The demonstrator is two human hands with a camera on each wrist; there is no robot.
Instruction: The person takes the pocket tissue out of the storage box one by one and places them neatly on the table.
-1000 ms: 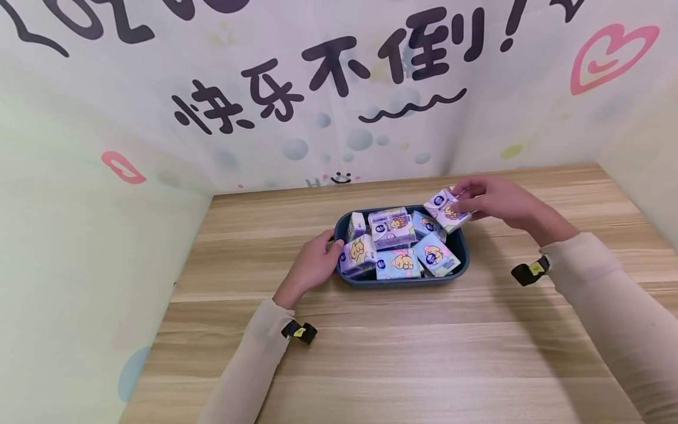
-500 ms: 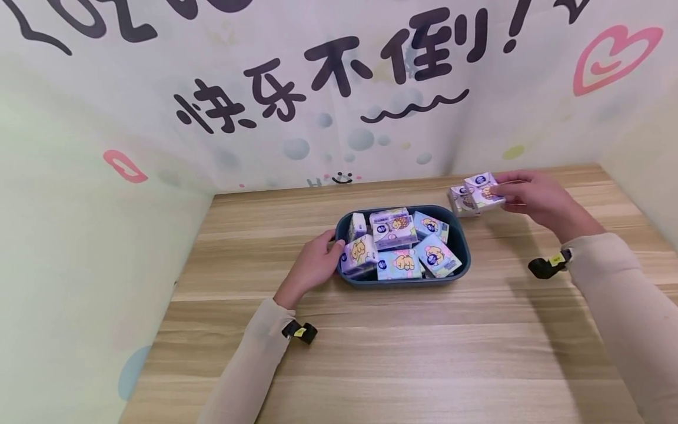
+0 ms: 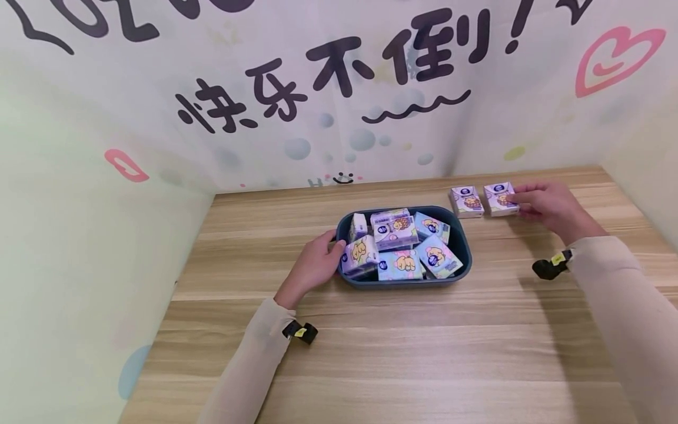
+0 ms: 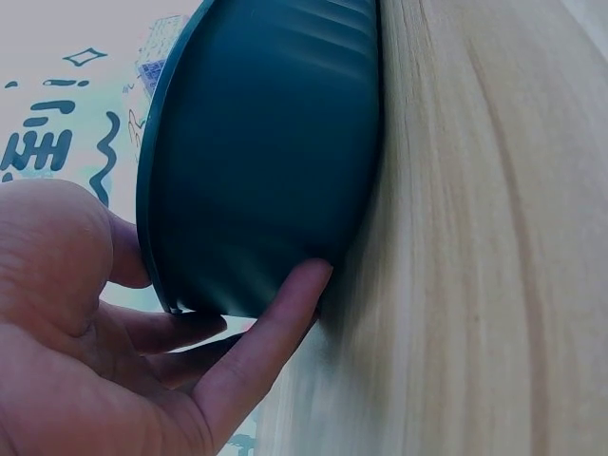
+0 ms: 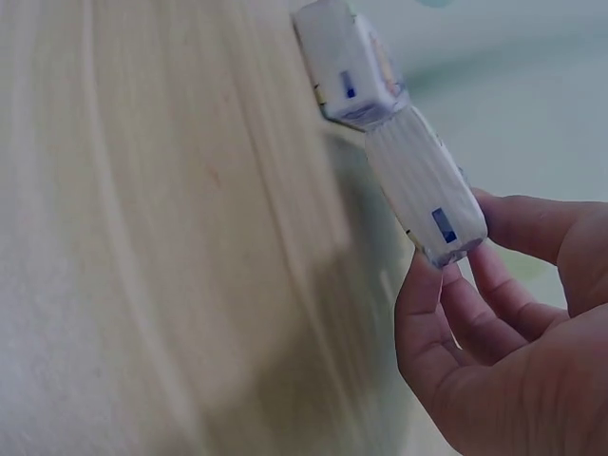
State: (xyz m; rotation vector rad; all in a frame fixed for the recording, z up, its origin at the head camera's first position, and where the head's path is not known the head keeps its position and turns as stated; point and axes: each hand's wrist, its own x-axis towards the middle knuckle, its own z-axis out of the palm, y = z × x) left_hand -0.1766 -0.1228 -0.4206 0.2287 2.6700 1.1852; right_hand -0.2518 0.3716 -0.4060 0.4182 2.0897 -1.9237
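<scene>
My left hand (image 3: 315, 261) grips the left end of a dark blue plastic storage bin (image 3: 408, 283), thumb over the rim and fingers against the outer wall (image 4: 256, 142). Small tissue packs in purple and light blue wrappers, such as a blue pack (image 3: 439, 257), lie jumbled inside. To the right of the bin, my right hand (image 3: 551, 207) pinches a purple tissue pack (image 3: 499, 198) by its right side. This pack is at the tabletop beside another purple pack (image 3: 466, 201); in the right wrist view the held pack (image 5: 423, 176) and its neighbour (image 5: 347, 62) appear nearly end to end.
The wooden table (image 3: 402, 353) runs back to a white printed cloth (image 3: 265, 147) with large black characters. A pale wall (image 3: 79, 265) rises at the left. Black straps with cameras sit on both wrists.
The right hand has carried the purple tissue pack from above the bin's right end rightward and lowered it beside the other pack. The left hand stays on the bin.
</scene>
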